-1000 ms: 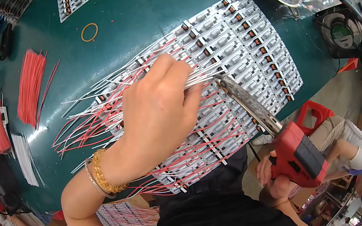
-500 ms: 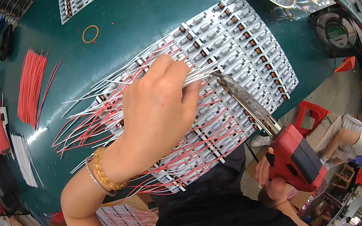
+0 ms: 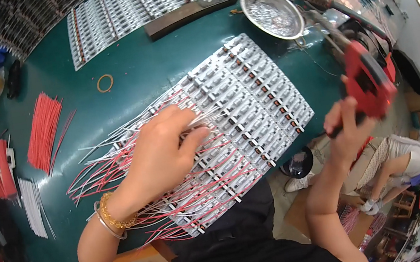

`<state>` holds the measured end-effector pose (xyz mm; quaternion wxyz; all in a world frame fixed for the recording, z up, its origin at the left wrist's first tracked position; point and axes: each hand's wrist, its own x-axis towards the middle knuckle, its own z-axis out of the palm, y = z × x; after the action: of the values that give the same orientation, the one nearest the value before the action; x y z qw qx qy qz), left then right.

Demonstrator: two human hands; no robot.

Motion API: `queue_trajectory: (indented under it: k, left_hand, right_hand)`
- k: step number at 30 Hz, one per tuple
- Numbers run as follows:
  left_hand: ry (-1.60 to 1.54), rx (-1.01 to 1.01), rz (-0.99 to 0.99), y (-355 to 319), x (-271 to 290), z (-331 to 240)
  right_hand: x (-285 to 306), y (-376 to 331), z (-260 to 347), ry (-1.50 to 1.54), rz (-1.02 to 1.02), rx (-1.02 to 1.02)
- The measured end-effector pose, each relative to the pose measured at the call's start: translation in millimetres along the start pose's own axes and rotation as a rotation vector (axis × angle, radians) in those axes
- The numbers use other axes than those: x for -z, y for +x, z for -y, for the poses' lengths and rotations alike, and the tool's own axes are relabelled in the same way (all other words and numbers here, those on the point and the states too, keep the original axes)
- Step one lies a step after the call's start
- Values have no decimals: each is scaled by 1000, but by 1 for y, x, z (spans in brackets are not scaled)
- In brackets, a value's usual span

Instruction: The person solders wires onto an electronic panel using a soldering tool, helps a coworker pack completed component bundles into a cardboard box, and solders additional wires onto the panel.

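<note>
My left hand (image 3: 160,150) rests over the panel of small circuit boards (image 3: 262,78), its thumb and fingers closed round a bunch of thin white wires (image 3: 211,113). Red and white wires (image 3: 99,169) trail out leftward from under that hand. Off the panel's right side, my right hand (image 3: 350,124) grips a red and black soldering gun (image 3: 371,79) by its handle. The gun is blurred, and its metal barrel points up and away toward the metal dish (image 3: 298,35), which holds silvery bits.
Bundles of red wire (image 3: 44,131) and white wire (image 3: 33,208) lie at left. A dark bar (image 3: 190,15) sits at the back before another board panel (image 3: 129,11). A soldering stand (image 3: 354,29) is at right. Another person (image 3: 404,159) sits low at the right.
My right hand has swung the soldering gun off the boards, up and right toward the dish and stand. My left hand keeps the white wires. The whole view has shifted.
</note>
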<state>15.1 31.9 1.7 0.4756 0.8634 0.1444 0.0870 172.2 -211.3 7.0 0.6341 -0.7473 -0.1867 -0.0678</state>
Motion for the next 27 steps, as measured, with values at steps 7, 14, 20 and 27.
queue_trajectory:
  k: [7, 14, 20, 27]
  left_hand:
    - [144, -37, -63, -6, -10, -10]
    - [259, -6, -123, -9, -27, -13]
    - [281, -25, -112, -12, -28, -6]
    - [311, -116, -147, -13, -33, -6]
  right_hand:
    - [35, -81, 6, 487, 168, -72]
    - [89, -147, -42, 428, 744, -152]
    - [71, -175, -10, 111, 429, -534]
    - [71, -167, -8, 224, 532, -408]
